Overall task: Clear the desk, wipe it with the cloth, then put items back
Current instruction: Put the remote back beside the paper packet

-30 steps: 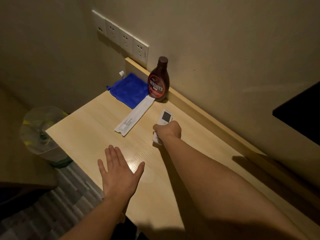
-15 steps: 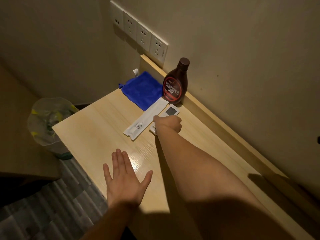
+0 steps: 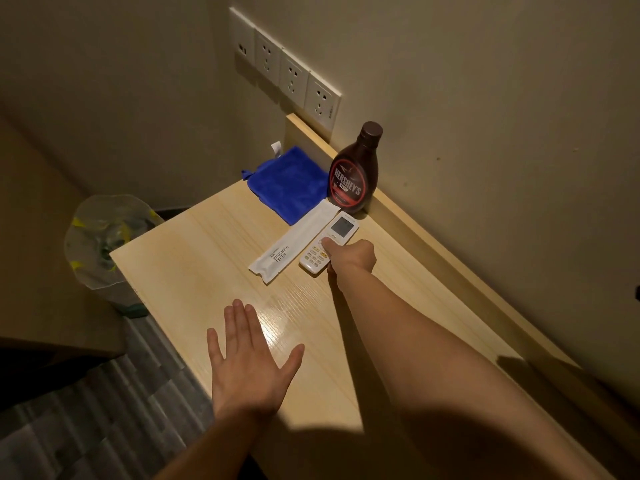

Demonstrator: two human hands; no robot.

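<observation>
From my head camera I look down at the wooden desk [image 3: 194,271]. My right hand [image 3: 351,259] reaches far across it and holds the white remote [image 3: 341,230]. My fingers are curled round its near end and my thumb lies on its buttons. The remote lies flat on the desk, with its little gray screen at the far end.

Just left of the remote lies a long white toothbrush packet [image 3: 294,242]. The two are side by side and almost touch. Past them, by the wall, the brown syrup bottle [image 3: 351,178] stands upright, close to the far end of the remote. The blue cloth [image 3: 287,181] lies in the far left corner of the desk, just left of the bottle. The far end of the packet lies on the edge of the cloth.

My left hand [image 3: 247,365] is near me, over the near left edge of the desk. It is flat, with the fingers straight and spread, and it holds nothing. I cannot tell if it touches the wood.

A row of white sockets [image 3: 287,71] sits on the wall above the cloth. A bin with a clear bag [image 3: 104,244] stands on the floor, left of the desk.
</observation>
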